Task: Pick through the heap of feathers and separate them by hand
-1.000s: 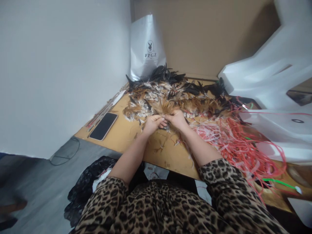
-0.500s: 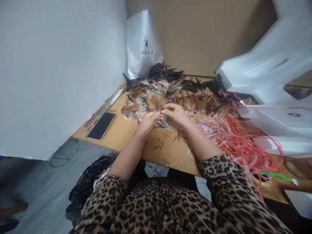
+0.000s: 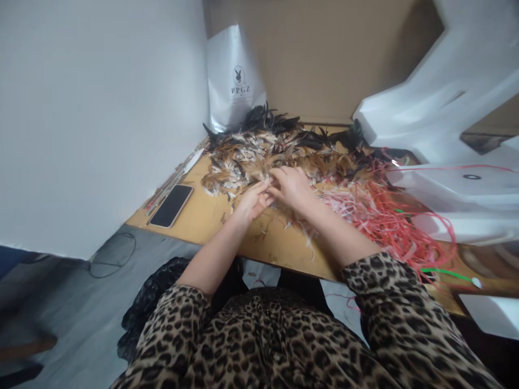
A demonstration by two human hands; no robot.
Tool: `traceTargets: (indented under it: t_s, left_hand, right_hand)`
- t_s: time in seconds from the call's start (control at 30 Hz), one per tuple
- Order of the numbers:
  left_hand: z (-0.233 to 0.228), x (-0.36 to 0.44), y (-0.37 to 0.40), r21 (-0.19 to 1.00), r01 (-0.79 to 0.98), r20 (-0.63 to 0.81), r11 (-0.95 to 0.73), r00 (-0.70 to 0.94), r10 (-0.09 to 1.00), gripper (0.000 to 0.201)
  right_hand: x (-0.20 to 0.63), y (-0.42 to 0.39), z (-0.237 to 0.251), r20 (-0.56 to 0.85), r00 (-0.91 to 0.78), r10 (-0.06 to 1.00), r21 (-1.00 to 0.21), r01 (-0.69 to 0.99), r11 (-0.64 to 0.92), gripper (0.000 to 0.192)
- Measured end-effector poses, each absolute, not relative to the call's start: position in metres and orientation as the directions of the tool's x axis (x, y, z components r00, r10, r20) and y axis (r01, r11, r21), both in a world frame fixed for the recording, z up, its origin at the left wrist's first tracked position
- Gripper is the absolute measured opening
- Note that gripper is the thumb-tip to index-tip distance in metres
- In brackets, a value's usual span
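My left hand is closed in a pinch at the front of the feather pile, palm partly turned up. A small tuft of brown feathers fans out from its fingertips, blending with the feathers behind. My right hand meets it from the right, fingers bent and pressed together at the base of the tuft. Its fingertips are partly hidden, and the finer detail between the hands is blurred. Behind them spreads a pile of brown, white and black feathers on the wooden table.
A phone lies at the table's left. Tangled red and pink plastic strips heap up at the right, beside a green tie. A silver-white bag stands at the back; white plastic sacks or sheeting hang at the right.
My right hand has turned, its back now more over the fingertips, and it sits closer across the left hand. The fanned tuft shows less. The view has shifted slightly.
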State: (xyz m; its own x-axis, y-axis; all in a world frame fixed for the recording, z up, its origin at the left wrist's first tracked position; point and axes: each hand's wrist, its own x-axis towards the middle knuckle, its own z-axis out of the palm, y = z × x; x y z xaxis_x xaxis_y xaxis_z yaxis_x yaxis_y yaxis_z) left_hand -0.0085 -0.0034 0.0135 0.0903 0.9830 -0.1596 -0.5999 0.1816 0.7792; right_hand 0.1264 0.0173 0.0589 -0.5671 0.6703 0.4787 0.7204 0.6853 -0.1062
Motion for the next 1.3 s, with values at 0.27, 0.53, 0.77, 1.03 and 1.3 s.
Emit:
traceTargets:
  t_s: [0.27, 0.53, 0.77, 1.03, 1.3]
  left_hand:
    - [0.024, 0.009, -0.009, 0.76, -0.587, -0.232, 0.279, 0.156, 0.96, 0.007]
    - [0.008, 0.008, 0.002, 0.825, -0.527, -0.167, 0.207, 0.122, 0.978, 0.011]
    - [-0.003, 0.004, 0.011, 0.794, -0.569, -0.166, 0.214, 0.135, 0.977, 0.009]
    - [-0.016, -0.006, 0.008, 0.749, -0.633, -0.111, 0.197, 0.173, 0.979, 0.01]
    - [-0.012, -0.007, 0.004, 0.723, -0.658, -0.113, 0.209, 0.186, 0.976, 0.011]
  right_hand:
    - [0.143, 0.011, 0.056, 0.496, -0.505, 0.707, -0.167, 0.743, 0.648, 0.026]
    - [0.189, 0.012, 0.058, 0.196, -0.483, 0.853, -0.41, 0.75, 0.519, 0.015]
    - [0.225, -0.011, 0.036, -0.172, -0.554, 0.814, -0.413, 0.791, 0.451, 0.013]
    - [0.206, -0.027, 0.018, -0.178, -0.458, 0.871, -0.255, 0.876, 0.409, 0.014]
    - [0.212, -0.012, 0.032, -0.132, -0.436, 0.89, -0.749, 0.632, 0.199, 0.014]
